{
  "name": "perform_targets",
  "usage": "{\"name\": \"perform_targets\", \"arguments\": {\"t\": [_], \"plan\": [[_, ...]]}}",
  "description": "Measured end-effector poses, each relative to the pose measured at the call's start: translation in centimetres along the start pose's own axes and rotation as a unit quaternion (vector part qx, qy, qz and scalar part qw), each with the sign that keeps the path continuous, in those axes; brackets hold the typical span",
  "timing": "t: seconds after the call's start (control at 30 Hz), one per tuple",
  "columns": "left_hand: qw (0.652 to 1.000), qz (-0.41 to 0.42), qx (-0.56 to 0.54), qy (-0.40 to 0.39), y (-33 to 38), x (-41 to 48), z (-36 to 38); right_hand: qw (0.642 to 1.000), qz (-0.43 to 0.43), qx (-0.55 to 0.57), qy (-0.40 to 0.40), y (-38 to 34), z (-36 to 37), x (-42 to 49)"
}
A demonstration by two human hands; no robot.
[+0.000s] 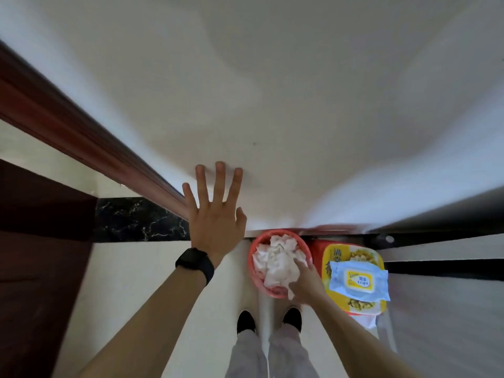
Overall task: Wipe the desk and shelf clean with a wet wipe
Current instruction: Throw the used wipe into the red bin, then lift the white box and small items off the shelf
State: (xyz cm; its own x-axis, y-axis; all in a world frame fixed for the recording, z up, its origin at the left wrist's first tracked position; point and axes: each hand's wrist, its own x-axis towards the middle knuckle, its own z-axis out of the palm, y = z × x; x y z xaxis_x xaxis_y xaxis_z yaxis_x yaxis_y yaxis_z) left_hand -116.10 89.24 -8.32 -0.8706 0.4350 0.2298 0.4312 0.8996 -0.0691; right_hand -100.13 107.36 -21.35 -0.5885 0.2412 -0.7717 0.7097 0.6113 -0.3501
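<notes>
A: Right hand is down in the red basket, fingertips on the crumpled wipes. It's a shapeless wad with no clear long axis.
B: Pinching it?
A: Can't tell, the fingers lie over the heap and hide any grip. Left hand is flat on the white wall, fingers straight and spread.
B: And the wipe pack?
A: Lid up on the yellow box, long side running left to right, just right of the basket. The basket sits at the wall's foot, with bare floor to its left.

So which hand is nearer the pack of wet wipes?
Right. The right hand reaches into the red bin beside the pack; the left hand lies flat on the white wall, farther off.
</notes>
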Motion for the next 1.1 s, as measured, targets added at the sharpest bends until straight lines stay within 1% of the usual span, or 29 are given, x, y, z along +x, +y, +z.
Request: {"name": "perform_targets", "arguments": {"t": [0.1, 0.17, 0.3, 0.37, 0.4, 0.47, 0.53, 0.6, 0.67, 0.73, 0.77, 0.83, 0.93, 1.0, 1.1], "plan": [[1.0, -0.008, 0.013, -0.02, 0.1, 0.1, -0.3, 0.997, -0.025, -0.05, -0.047, 1.0, -0.1, 1.0], [0.999, -0.016, 0.014, -0.048, 0.4, 0.0, -1.4, 0.994, -0.048, -0.088, -0.051, 0.8, -1.3, -0.2], [0.993, -0.044, -0.014, -0.111, 1.3, -0.5, -4.5, 0.988, -0.127, -0.085, 0.003, -3.1, -6.5, -4.4], [0.987, -0.055, -0.043, -0.148, 0.9, -0.8, -6.4, 0.975, -0.198, -0.101, 0.028, -6.5, -9.4, -6.4], [0.981, -0.07, -0.057, -0.173, 0.5, -1.2, -7.6, 0.961, -0.247, -0.12, 0.039, -8.5, -10.8, -7.7], [0.962, -0.139, -0.072, -0.223, -0.9, -3.2, -10.2, 0.923, -0.347, -0.158, 0.059, -12.5, -12.5, -10.6], [0.942, -0.232, -0.078, -0.229, -3.1, -6.1, -13.0, 0.879, -0.436, -0.178, 0.076, -17.2, -13.7, -14.1], [0.918, -0.319, -0.089, -0.219, -6.4, -9.9, -16.2, 0.825, -0.528, -0.185, 0.079, -22.4, -14.0, -18.5], [0.895, -0.396, -0.082, -0.19, -10.1, -14.8, -20.0, 0.755, -0.62, -0.197, 0.088, -27.6, -13.0, -23.9], [0.872, -0.468, -0.058, -0.132, -13.6, -20.2, -24.3, 0.675, -0.704, -0.202, 0.089, -32.2, -10.6, -28.9], [0.859, -0.5, -0.04, -0.1, -15.0, -23.2, -26.6, 0.643, -0.734, -0.201, 0.082, -34.2, -9.0, -31.3], [0.832, -0.554, 0.005, -0.044, -16.9, -29.2, -31.3, 0.6, -0.771, -0.207, 0.06, -37.2, -5.4, -36.3], [0.785, -0.616, 0.065, 0.023, -17.9, -38.7, -37.6, 0.53, -0.825, -0.194, 0.035, -39.7, 0.8, -43.8], [0.745, -0.657, 0.099, 0.052, -17.7, -45.3, -40.9, 0.484, -0.854, -0.188, 0.014, -40.0, 5.3, -49.1], [0.699, -0.698, 0.135, 0.076, -16.8, -55.3, -44.5, 0.434, -0.882, -0.178, -0.029, -39.2, 12.4, -56.3]]}}
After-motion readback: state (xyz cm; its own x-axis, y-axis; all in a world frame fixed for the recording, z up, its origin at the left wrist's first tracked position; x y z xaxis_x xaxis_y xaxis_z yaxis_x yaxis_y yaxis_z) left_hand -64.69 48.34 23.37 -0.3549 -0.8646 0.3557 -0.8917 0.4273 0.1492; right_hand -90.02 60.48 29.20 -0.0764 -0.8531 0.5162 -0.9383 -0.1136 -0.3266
